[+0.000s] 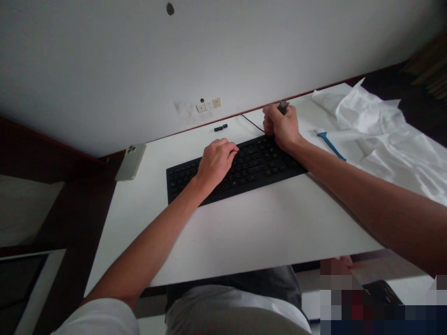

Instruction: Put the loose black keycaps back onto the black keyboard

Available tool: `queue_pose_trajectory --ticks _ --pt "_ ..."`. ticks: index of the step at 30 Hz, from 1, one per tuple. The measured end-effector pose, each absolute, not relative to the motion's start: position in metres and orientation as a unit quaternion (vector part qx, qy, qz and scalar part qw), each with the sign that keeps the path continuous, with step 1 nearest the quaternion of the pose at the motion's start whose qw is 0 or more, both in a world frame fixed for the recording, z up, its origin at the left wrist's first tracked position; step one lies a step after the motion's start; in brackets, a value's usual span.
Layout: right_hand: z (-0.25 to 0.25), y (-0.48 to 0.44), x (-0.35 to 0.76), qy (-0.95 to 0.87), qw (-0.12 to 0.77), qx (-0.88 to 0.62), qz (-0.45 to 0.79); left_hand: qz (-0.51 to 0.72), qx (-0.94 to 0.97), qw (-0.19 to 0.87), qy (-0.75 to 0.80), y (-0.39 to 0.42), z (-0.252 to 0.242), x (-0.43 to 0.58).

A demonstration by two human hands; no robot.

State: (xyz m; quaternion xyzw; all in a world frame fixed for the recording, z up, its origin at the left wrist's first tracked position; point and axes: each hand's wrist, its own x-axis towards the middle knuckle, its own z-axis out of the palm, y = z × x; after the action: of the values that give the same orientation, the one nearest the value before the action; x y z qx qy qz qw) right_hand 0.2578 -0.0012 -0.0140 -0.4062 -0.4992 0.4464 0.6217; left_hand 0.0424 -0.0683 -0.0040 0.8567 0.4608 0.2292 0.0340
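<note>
A black keyboard (256,163) lies at a slant across the white table. Over its middle rests my left hand (217,160), thumb and fingers pinched together near the upper row of keys; whatever is between the fingertips is hidden. My right hand (282,125) is a fist at the keyboard's upper right part, wrapped round a dark slim object (283,107) whose end sticks up above the thumb. Its lower end is out of sight. Behind the keyboard lie several small black keycaps (220,127), close together.
A blue-handled brush (331,145) lies right of my right hand, beside crumpled white plastic sheeting (377,125). A pale phone (131,162) sits at the table's left edge. The keyboard cable (252,123) runs toward the wall, which has sockets (208,105).
</note>
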Motion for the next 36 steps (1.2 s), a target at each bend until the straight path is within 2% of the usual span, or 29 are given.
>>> queue_pose_trajectory --ticks 7,15,25,36 --pt "-0.014 -0.003 0.259 -0.507 0.621 -0.399 0.445 0.203 0.87 -0.01 0.45 -0.078 -0.004 0.049" --pt "-0.016 -0.004 0.26 -0.51 0.612 -0.417 0.438 0.23 0.838 0.065 0.49 -0.07 0.003 0.046" --pt "-0.013 -0.007 0.26 -0.53 0.602 -0.435 0.41 0.255 0.809 0.109 0.519 -0.067 0.002 0.039" --pt "-0.014 -0.007 0.261 -0.541 0.592 -0.446 0.398 0.24 0.854 0.018 0.461 -0.069 -0.005 0.038"
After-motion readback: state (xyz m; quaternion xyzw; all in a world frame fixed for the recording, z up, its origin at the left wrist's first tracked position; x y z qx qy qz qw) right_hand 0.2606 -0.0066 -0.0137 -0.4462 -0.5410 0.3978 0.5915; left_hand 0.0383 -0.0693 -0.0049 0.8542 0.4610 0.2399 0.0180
